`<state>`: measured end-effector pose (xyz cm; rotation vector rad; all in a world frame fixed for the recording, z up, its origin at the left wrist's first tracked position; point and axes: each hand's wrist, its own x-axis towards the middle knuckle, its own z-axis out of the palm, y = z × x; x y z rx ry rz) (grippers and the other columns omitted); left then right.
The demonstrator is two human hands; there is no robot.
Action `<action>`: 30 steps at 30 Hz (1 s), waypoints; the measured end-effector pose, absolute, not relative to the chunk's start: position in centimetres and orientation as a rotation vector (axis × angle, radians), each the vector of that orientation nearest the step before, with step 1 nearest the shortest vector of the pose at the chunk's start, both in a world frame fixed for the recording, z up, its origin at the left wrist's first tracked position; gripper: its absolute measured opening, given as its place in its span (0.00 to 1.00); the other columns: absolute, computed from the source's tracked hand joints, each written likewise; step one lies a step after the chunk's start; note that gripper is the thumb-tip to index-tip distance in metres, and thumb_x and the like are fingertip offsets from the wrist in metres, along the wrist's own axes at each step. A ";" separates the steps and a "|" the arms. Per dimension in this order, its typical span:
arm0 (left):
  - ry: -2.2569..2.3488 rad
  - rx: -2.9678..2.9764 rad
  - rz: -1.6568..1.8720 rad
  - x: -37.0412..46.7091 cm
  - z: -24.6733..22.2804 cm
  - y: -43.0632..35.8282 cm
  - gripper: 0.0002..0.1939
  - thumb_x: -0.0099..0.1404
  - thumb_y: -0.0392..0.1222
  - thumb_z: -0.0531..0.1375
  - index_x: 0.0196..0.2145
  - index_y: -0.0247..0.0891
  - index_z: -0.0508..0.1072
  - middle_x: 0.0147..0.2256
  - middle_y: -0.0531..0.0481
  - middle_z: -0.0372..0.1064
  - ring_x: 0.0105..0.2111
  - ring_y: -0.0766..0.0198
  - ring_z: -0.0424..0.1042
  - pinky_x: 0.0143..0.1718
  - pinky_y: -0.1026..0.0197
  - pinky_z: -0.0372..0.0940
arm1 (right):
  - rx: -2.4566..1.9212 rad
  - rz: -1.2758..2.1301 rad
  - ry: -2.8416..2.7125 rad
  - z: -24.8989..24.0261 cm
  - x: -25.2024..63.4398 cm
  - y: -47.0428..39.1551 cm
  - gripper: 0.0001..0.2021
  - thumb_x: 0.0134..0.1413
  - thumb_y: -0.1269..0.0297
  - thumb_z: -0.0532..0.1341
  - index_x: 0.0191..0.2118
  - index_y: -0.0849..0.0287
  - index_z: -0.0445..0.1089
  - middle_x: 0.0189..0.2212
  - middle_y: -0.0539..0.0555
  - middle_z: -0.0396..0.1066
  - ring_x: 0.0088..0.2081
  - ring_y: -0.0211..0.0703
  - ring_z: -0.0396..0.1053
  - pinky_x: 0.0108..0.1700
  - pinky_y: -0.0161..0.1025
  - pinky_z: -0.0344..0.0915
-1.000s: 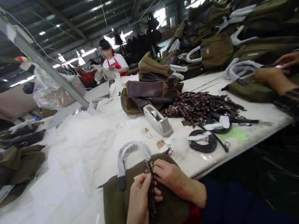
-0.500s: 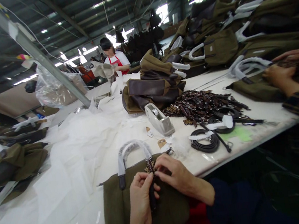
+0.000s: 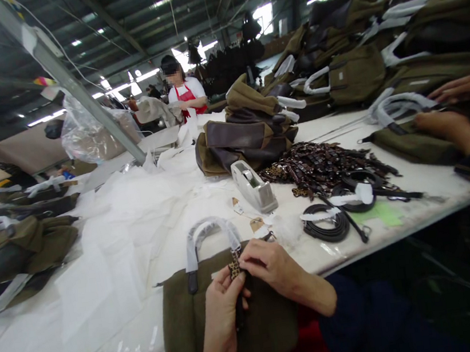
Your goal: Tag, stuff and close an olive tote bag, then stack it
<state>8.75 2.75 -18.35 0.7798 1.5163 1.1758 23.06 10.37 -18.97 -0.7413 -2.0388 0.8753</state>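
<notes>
An olive-green handbag (image 3: 185, 327) stands close in front of me, its handle (image 3: 209, 224) covered in white wrapping. Near the handle's right end hangs a leopard-print charm (image 3: 235, 263) with dark strands below. My left hand (image 3: 223, 310) pinches the charm's lower part between thumb and fingers. At the charm's right edge, the fingertips of my right hand (image 3: 270, 266) are pressed together on it. Exactly what the right fingertips hold is partly hidden. Just behind the bag lies a brown paper tag (image 3: 257, 225).
A tape dispenser (image 3: 254, 188), a heap of dark charms (image 3: 316, 166) and coiled black straps (image 3: 325, 223) lie beyond my hands. White sheets (image 3: 102, 257) cover the table's left. Bags (image 3: 251, 136) are piled behind. A co-worker's hands (image 3: 448, 122) rest at another bag on the right.
The charm now shows its leopard-print face more fully between my hands. My right fingers have shifted slightly along its edge. The co-worker's hands at the right have moved apart.
</notes>
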 end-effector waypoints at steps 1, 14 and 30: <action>1.510 0.799 1.145 8.6 -18.3 2.8 0.17 0.60 0.47 0.65 0.41 0.32 0.70 0.22 0.55 0.68 0.16 0.75 0.61 0.18 0.74 0.54 | -0.707 0.822 -2.083 -19.2 23.2 9.8 0.04 0.60 0.72 0.60 0.34 0.61 0.71 0.33 0.52 0.70 0.37 0.39 0.67 0.40 0.35 0.64; 1.367 0.770 1.125 8.1 -18.3 2.3 0.15 0.65 0.51 0.60 0.40 0.35 0.69 0.18 0.57 0.66 0.14 0.75 0.57 0.16 0.73 0.49 | -0.708 0.571 -2.122 -20.7 22.9 7.7 0.08 0.65 0.70 0.53 0.38 0.60 0.69 0.33 0.55 0.71 0.37 0.43 0.67 0.40 0.39 0.67; 1.342 0.777 1.164 8.2 -18.8 2.3 0.17 0.65 0.52 0.61 0.38 0.33 0.70 0.19 0.56 0.67 0.13 0.77 0.57 0.15 0.74 0.49 | -0.639 0.525 -2.260 -18.3 23.4 8.1 0.07 0.65 0.69 0.55 0.37 0.60 0.69 0.35 0.54 0.70 0.38 0.42 0.67 0.41 0.36 0.66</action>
